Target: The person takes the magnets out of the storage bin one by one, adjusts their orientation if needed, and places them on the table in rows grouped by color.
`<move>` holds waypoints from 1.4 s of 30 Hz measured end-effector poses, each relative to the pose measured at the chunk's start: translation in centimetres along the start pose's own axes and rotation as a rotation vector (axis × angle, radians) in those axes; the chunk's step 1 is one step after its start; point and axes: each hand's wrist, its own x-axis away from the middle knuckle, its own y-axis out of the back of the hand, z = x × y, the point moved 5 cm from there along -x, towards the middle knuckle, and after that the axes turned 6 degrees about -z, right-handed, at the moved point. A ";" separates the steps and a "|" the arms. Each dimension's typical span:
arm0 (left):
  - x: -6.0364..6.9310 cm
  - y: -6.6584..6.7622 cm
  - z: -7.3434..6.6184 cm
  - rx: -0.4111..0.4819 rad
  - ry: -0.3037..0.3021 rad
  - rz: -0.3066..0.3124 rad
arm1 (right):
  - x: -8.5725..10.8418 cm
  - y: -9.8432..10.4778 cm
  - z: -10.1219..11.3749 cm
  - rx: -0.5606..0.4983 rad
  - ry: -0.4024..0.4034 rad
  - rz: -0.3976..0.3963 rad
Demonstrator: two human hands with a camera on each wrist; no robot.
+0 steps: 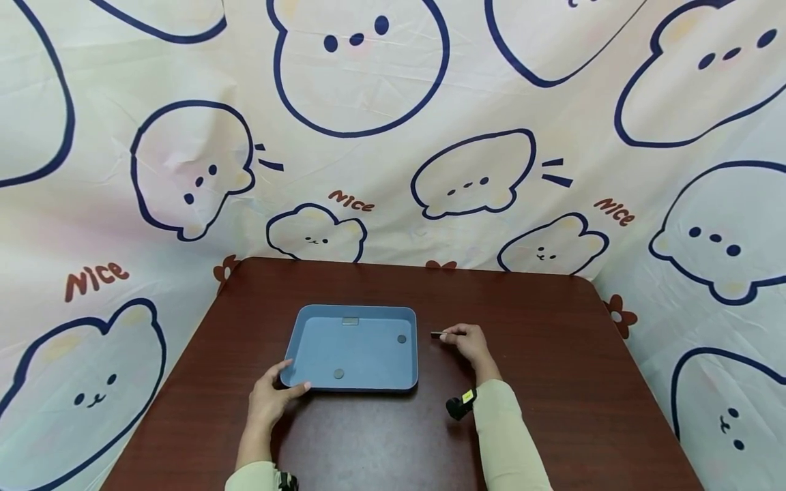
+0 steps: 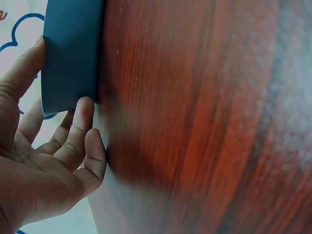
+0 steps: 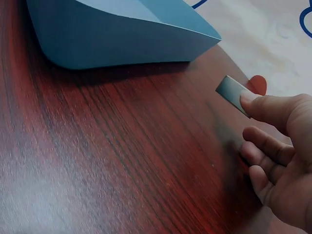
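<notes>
A shallow blue tray lies on the table. My left hand holds its near left corner, with the thumb and a fingertip on its edges. In the left wrist view, fingers of the left hand bend around the end of the tray. Just right of the tray, my right hand pinches a small, flat, silver rectangular bar between thumb and finger, above the table. Inside the tray are a similar rectangular piece near the far wall and two small round grey discs, one right and one near the front.
The dark brown wooden table extends around the tray. Behind it and at its sides hangs a pale cloth with cartoon bear outlines. A black wrist device sits at the right sleeve.
</notes>
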 end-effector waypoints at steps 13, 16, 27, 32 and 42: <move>-0.1 0.1 -0.1 0.008 0.006 -0.008 | -0.6 -0.6 1.2 0.138 -0.004 0.006; -0.1 0.2 0.0 0.003 0.005 -0.006 | -0.7 -0.7 1.2 0.168 -0.002 0.022; 0.1 0.2 0.0 0.001 0.010 0.011 | -0.9 -0.8 1.2 0.251 -0.011 0.051; 0.2 0.1 0.0 -0.007 0.010 0.008 | -0.8 -0.8 1.5 0.306 -0.005 0.082; 0.1 0.0 0.0 -0.013 0.004 0.009 | -0.6 -1.0 1.7 0.357 0.056 0.092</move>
